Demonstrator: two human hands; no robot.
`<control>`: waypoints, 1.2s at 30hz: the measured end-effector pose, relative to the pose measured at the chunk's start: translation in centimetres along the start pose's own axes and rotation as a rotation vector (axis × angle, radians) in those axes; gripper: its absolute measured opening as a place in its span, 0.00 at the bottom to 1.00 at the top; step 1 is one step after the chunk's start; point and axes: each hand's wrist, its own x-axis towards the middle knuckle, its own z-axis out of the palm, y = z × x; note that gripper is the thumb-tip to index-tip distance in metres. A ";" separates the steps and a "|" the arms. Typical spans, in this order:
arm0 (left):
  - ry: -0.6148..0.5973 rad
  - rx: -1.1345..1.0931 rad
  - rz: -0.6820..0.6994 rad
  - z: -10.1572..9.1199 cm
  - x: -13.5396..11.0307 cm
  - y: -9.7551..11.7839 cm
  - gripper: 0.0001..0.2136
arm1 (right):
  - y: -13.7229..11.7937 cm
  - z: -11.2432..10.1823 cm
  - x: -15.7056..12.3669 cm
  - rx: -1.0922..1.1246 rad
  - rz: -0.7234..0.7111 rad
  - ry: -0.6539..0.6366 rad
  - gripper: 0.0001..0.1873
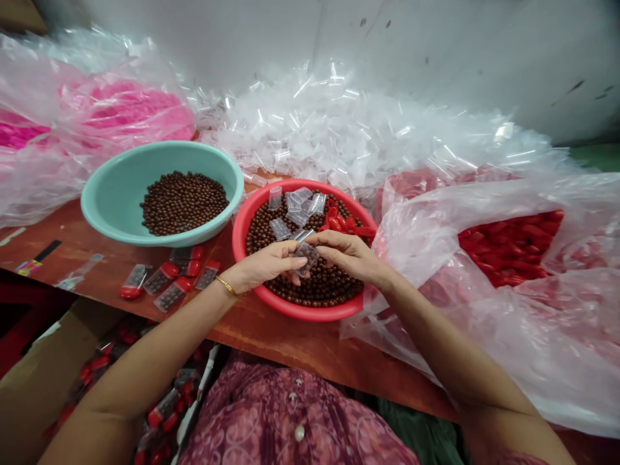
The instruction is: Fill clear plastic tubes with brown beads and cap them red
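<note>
My left hand, with a gold bangle on its wrist, and my right hand meet above a red plastic basin. Both hands pinch a small clear plastic tube, partly hidden by my fingers. Brown beads fill the basin below my hands. Several empty clear tubes and a tangle of red plastic pieces lie on the beads.
A teal basin holds more brown beads. Several bead-filled tubes with red caps lie on the wooden table. Bags of red parts and pink parts and a heap of clear tubes surround the basins. A cardboard box sits below left.
</note>
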 end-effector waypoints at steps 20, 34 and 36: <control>0.132 0.078 0.038 0.4 -0.1 0.5 0.11 | 1.6 -2.9 -2.8 -0.898 0.118 0.255 0.12; 0.155 0.161 -0.022 0.6 0.0 0.1 0.14 | 2.3 -3.1 -0.3 -0.940 0.345 0.235 0.10; 0.145 0.162 -0.021 0.6 -0.1 0.2 0.14 | 2.7 -3.2 -0.7 -0.802 0.330 0.281 0.09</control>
